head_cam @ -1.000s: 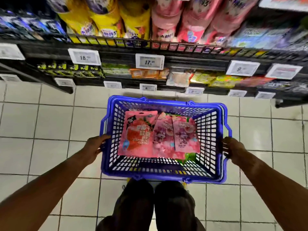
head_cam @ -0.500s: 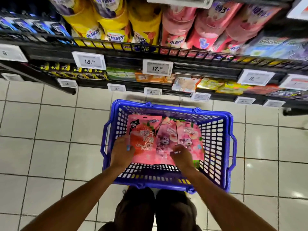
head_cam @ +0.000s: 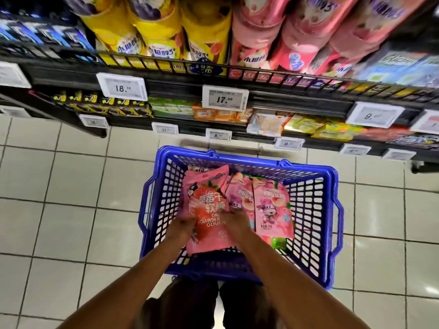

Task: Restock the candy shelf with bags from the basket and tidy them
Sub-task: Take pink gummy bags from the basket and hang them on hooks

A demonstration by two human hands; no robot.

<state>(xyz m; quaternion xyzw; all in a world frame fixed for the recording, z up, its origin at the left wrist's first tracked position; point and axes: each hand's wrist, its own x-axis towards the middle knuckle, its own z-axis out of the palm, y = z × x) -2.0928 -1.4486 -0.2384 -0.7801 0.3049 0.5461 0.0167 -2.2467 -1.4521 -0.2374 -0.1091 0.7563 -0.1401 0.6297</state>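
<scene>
Left hand (head_cam: 181,227) and right hand (head_cam: 234,222) are side by side over the blue basket (head_cam: 213,269). Both are curled onto one strawberry gummy bag (head_cam: 206,203): the left grips its left edge, the right its right edge. The bag's lower end sticks out nearer than the grip, and most of it runs beyond the fingers. Just right of the right hand, two pink bags (head_cam: 273,207) lie overlapped in the basket. Well beyond the grip is the candy shelf (head_cam: 297,103) with yellow and pink packs and a price tag (head_cam: 224,98) reading 17.

Left grip (head_cam: 181,227), right grip (head_cam: 234,220) hold strawberry bag (head_cam: 206,200) inside blue basket (head_cam: 308,170).
</scene>
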